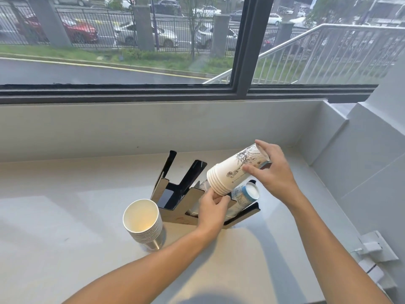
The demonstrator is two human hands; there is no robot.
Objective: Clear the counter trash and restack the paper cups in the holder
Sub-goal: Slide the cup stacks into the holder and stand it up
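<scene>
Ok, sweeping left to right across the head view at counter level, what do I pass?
Upright stack of plain paper cups → empty left slot of the cup holder → left hand → printed cup stack held over the holder → right hand.

A dark-framed window [240,62] runs above the pale wall [131,128] — beyond its glass, a wet road [65,73], a railing [328,51], a fence [98,29] and parked cars [142,34].

Both forearms [135,266] bare, prob. no rings.
</scene>
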